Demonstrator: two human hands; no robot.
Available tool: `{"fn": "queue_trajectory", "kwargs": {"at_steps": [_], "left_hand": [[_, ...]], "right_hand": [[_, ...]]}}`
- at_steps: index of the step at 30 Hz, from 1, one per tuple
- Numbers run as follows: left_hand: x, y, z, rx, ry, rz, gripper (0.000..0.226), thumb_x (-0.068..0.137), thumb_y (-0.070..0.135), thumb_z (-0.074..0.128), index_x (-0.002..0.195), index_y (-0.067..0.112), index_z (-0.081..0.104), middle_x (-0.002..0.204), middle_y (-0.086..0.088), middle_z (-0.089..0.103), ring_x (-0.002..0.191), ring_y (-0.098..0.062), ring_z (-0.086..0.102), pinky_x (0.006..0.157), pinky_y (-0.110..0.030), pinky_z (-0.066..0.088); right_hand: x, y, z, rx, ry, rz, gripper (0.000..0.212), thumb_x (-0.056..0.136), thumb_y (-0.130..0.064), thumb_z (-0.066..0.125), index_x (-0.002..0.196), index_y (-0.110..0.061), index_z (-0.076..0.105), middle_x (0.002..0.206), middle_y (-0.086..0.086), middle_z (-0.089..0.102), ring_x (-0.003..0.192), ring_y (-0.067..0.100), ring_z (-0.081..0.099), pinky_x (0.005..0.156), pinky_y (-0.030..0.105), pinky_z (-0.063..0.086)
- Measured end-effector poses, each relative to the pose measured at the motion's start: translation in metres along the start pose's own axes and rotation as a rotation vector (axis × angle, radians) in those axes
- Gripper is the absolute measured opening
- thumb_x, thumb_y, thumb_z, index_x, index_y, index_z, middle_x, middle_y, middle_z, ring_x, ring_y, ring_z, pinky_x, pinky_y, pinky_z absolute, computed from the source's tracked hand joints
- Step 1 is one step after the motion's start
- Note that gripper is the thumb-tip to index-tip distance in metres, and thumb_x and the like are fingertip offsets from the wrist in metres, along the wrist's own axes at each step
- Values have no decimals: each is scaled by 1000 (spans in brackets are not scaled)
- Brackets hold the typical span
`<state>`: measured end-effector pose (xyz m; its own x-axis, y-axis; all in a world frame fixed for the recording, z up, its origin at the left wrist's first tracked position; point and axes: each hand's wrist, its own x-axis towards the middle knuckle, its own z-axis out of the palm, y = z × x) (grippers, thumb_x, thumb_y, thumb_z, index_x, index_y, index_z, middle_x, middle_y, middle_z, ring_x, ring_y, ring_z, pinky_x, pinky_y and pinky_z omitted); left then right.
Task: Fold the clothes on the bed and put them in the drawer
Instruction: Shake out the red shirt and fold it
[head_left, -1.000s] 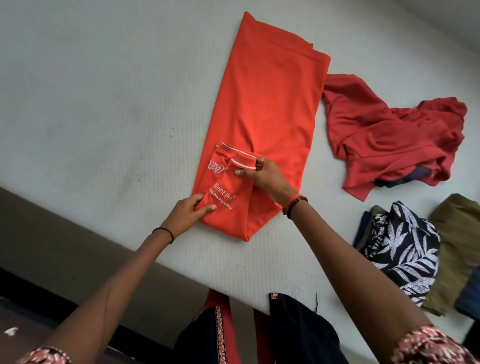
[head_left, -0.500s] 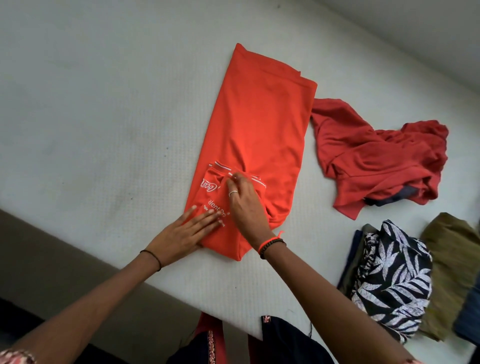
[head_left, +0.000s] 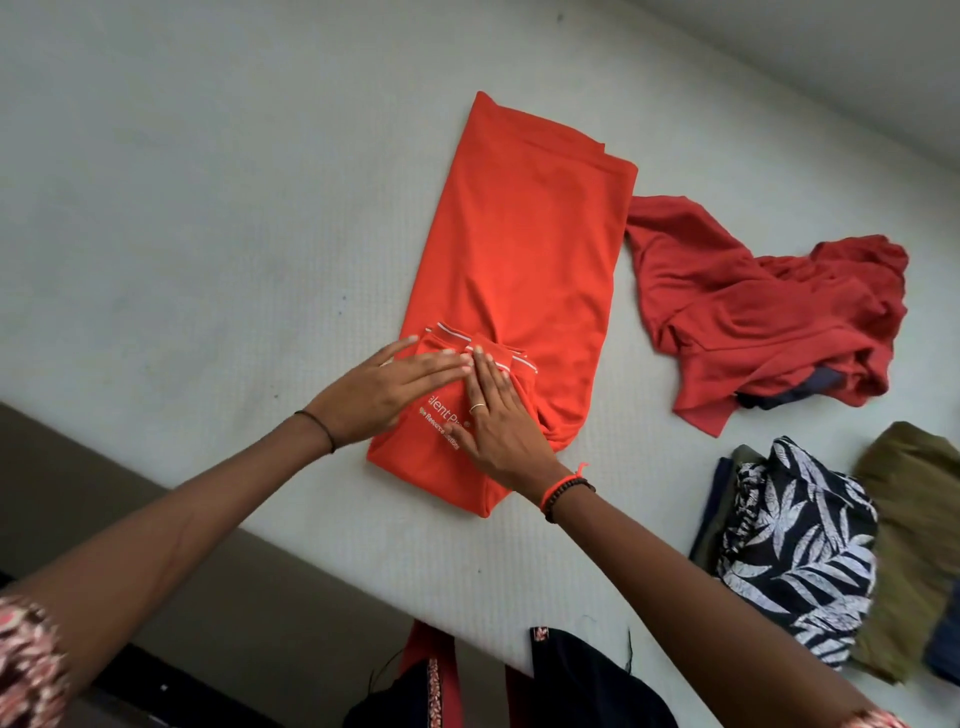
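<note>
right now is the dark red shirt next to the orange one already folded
No, the dark red shirt lies crumpled in a loose heap on the bed, beside the orange shirt.

A: What is the white lettering (head_left: 444, 413) on the orange shirt (head_left: 524, 249) saying?
B: Cannot tell — the left hand (head_left: 379, 395) and the right hand (head_left: 501, 431) are covering most of it.
A: And right of the shirt?
B: A dark garment (head_left: 815, 387) is lying mostly hidden under the red top (head_left: 753, 322), and the olive cloth (head_left: 914, 493) is running off the frame's edge — its far side cut away.
</note>
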<state>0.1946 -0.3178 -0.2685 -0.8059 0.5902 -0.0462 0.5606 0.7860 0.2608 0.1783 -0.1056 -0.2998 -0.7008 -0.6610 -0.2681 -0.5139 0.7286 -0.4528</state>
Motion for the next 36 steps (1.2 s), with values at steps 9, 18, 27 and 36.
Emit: {"fn": "queue_trajectory", "kwargs": {"at_steps": [9, 18, 27, 36], "left_hand": [[57, -13, 19, -255, -353, -18, 92, 68, -13, 39, 150, 20, 12, 156, 6, 17, 143, -6, 15, 118, -34, 8], [60, -20, 14, -621, -347, -229, 89, 68, -19, 36, 145, 24, 30, 147, 1, 40, 134, -16, 39, 108, -18, 28], [79, -19, -22, -721, -503, -420, 55, 77, 28, 32, 127, 37, 55, 129, 5, 60, 107, -5, 58, 96, -20, 40], [46, -5, 18, -1518, -615, -909, 60, 86, 51, 37, 126, 11, 58, 113, -2, 68, 104, -17, 60, 106, -39, 34]], "right_hand": [[-69, -24, 28, -170, 50, -174, 99, 81, -62, 54, 146, 6, 22, 154, 24, 19, 145, 33, 13, 117, 47, 13], [-63, -35, 61, -300, 35, -97, 49, 94, -8, 30, 141, 9, 33, 148, 27, 32, 140, 38, 28, 113, 52, 27], [-70, -58, 5, -66, -128, -74, 51, 86, -13, 32, 127, 11, 51, 131, 28, 53, 127, 37, 48, 104, 51, 40], [-35, -40, -119, 664, -481, 81, 14, 98, -10, 41, 96, -4, 54, 84, 7, 53, 74, 15, 48, 70, 29, 40]]}}
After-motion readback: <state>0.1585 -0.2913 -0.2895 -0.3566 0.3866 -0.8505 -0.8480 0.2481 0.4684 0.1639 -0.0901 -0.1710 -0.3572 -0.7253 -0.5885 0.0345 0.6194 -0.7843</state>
